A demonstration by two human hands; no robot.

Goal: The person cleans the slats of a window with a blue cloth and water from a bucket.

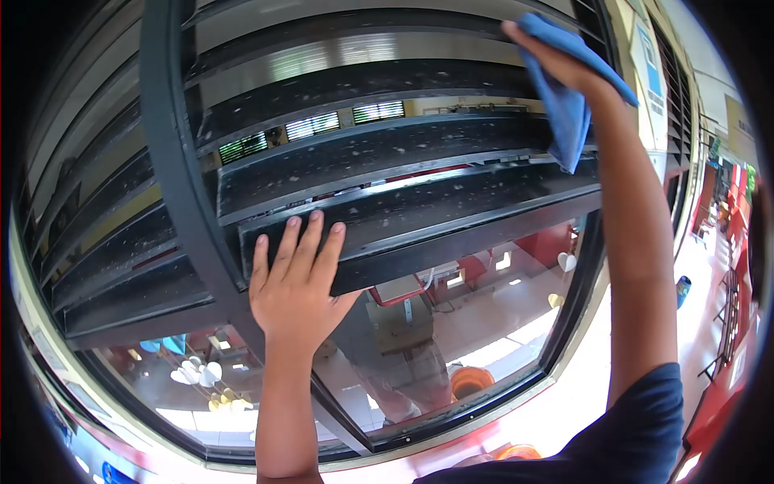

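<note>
My left hand (300,270) rests with fingers spread on the lowest slat and the dark bar below it. Above and to its right, my right hand (560,64) holds a blue cloth (568,121) against the right end of the upper slats. The cloth is draped over the hand, and one corner hangs down. Most of the right fingers are hidden by the cloth. Both hands are at a louvred window with dark slats (387,149), which carry scattered white specks. A thick dark upright post (165,137) divides the window to the left of my left hand.
Below the slats is a fixed glass pane (500,315) with reflections and white and gold heart shapes (197,373). An orange bucket (472,382) shows in the glass. At the right, a walkway (685,347) runs beside a row of dark benches (726,315).
</note>
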